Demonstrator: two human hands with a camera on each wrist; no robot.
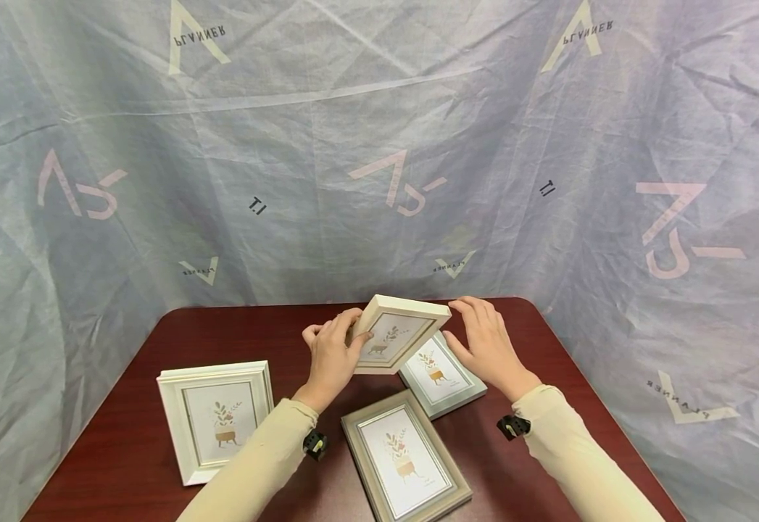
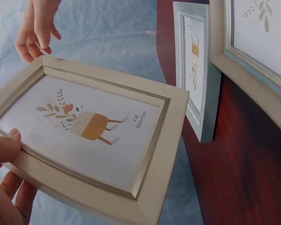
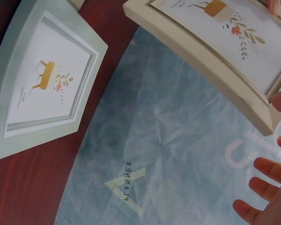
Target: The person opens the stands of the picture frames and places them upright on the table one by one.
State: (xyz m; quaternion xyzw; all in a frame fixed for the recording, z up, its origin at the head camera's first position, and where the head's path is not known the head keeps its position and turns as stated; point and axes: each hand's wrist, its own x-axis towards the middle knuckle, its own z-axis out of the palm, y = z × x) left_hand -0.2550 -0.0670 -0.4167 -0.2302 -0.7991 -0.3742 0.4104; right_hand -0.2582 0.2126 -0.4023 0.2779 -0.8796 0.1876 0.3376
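Both cream sleeves (image 1: pixel 255 464) run off the lower edge, a black wrist device (image 1: pixel 316 444) by the left cuff. Taupe frame (image 1: pixel 405 464): flat, lower corner cut off. White frame (image 1: pixel 222 420), at left: appears propped up; support out of sight, lower right corner behind the left sleeve.

Left hand (image 1: pixel 333 351) pinches the cream frame (image 1: pixel 397 335) by its left side, thumb on the face, fingers partly hidden beneath; frame raised and tilted above the table. Right hand (image 1: pixel 486 344): fingers loosely extended, by the frame's opposite corner; contact cannot be told. Grey-green frame (image 1: pixel 441 373): flat beyond the taupe one, upper left part hidden by the cream frame.

Surface: dark red wood-grain table (image 1: pixel 249 330), rounded far corners. Behind and at both sides, creased grey-blue sheeting (image 1: pixel 314 145).

Writing: cream frame's insert (image 2: pixel 84 126) reads 4"x6", 10cm x 15cm; taupe frame's small print illegible. Sheeting shows "PLANNER" and "T.I", partly inverted, plus large pink and yellowish strokes.
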